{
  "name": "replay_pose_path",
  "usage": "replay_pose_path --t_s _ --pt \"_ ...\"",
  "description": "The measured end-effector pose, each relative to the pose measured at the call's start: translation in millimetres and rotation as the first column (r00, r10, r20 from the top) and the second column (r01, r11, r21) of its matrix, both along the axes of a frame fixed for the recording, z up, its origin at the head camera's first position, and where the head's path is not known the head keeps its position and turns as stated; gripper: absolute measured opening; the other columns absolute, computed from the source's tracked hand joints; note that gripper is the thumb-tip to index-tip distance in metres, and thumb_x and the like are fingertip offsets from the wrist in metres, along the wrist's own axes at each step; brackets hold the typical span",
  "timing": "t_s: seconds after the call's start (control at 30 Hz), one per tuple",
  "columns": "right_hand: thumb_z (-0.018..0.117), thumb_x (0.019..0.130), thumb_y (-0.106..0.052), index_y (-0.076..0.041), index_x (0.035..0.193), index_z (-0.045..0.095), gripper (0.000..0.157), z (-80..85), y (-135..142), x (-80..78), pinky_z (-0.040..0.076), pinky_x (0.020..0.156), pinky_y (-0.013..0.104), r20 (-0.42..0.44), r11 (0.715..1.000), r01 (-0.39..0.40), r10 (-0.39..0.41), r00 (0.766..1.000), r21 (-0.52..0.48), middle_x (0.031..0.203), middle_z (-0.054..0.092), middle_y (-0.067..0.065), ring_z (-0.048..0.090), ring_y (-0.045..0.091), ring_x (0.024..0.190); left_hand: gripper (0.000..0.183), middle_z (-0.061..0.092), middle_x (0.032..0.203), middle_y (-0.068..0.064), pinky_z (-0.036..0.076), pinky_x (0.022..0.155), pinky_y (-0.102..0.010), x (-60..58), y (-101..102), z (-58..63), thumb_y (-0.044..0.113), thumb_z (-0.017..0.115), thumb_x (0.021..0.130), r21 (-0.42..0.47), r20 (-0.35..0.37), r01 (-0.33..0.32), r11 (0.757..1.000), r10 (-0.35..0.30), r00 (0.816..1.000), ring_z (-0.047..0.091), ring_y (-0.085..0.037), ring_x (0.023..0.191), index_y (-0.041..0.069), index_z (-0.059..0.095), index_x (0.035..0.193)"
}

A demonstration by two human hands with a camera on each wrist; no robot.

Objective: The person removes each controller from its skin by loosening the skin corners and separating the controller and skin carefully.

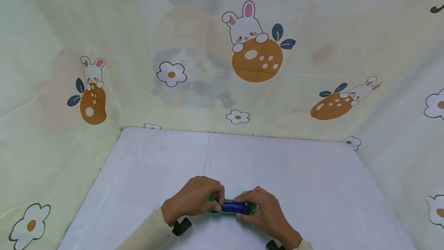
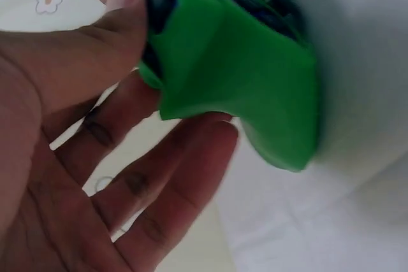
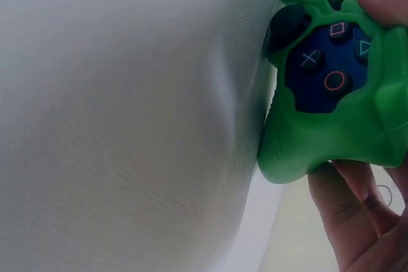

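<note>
Game controller: The blue-bodied game controller (image 1: 235, 207) was between the two hands, low in the head view, its long side running left to right. Whether it touched the table could not be told.
Green cover: The green cover (image 3: 325, 141) enclosed both ends of the controller. Part of the blue body was exposed on the upward side.
Buttons: Square, triangle, cross and circle buttons (image 3: 336, 81) showed through a cover opening at the controller's right end. A black thumbstick (image 3: 288, 27) stood just beside them.
Left hand: The left hand (image 1: 199, 196) was at the controller's left end. Thumb and a bent finger pinched it at the cover's edge; other fingers were extended around the grip.
Right hand: The right hand (image 1: 261, 207) was at the controller's right end, grasping it, thumb on one side and fingers on the other.
Wrist devices: A black device (image 1: 182, 227) was on the left wrist, nearer the person than the controller; another (image 1: 274, 245) was on the right wrist, partly out of frame.
Sleeves: A pale sleeve (image 1: 145, 230) covered the left forearm, on the controller's near left side.
Table: The white table (image 1: 236, 161) extended around and beyond the controller.
Backdrop: A printed curtain (image 1: 298, 99) hung beyond the controller, bearing rabbit prints (image 1: 257, 59) and flowers (image 1: 237, 117).
</note>
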State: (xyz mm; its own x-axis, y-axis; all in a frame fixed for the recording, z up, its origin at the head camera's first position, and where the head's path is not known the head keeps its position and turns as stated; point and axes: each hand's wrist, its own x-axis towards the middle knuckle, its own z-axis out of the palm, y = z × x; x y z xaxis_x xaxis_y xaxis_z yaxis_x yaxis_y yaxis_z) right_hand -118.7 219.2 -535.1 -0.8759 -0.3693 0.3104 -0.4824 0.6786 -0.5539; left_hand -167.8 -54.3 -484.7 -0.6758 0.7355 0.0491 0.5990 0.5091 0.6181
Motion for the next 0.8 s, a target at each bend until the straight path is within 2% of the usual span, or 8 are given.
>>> replay_pose_path --t_s 0.2,0.47,0.8 --pt "0.098 0.074 -0.033 -0.042 0.111 0.078 0.043 -2.6 -0.5 -0.1 0.054 0.080 0.026 -0.017 1.000 0.001 -0.001 1.000 0.004 0.111 0.074 -0.030 0.060 -0.005 0.093 0.023 0.067 0.085 0.021 0.048 0.078 -0.022 1.0 7.5 7.9 0.025 0.091 0.084 -0.093 -0.059 0.005 0.996 -0.011 0.998 0.058 0.003 0.079 0.029 0.068 0.082" --pt "0.097 0.075 -0.032 -0.043 0.111 0.078 0.043 -3.8 -0.1 -0.2 0.055 0.081 0.027 -0.011 1.000 0.004 -0.004 1.000 -0.001 0.111 0.074 -0.031 0.060 -0.005 0.094 0.026 0.062 0.080 0.022 0.047 0.073 -0.022 2.7 11.8 9.2 0.027 0.089 0.084 -0.151 -0.095 -0.012 0.988 -0.003 0.995 0.054 0.003 0.074 0.029 0.064 0.078" --pt "0.097 0.075 -0.030 -0.041 0.111 0.078 0.043 -6.6 0.5 0.0 0.054 0.080 0.027 -0.035 1.000 0.003 -0.004 0.999 -0.012 0.110 0.076 -0.027 0.061 -0.004 0.093 0.026 0.059 0.075 0.021 0.043 0.067 -0.019 6.7 10.1 5.8 0.030 0.088 0.083 -0.109 -0.148 -0.014 0.994 -0.003 0.989 0.050 0.003 0.069 0.028 0.062 0.078"
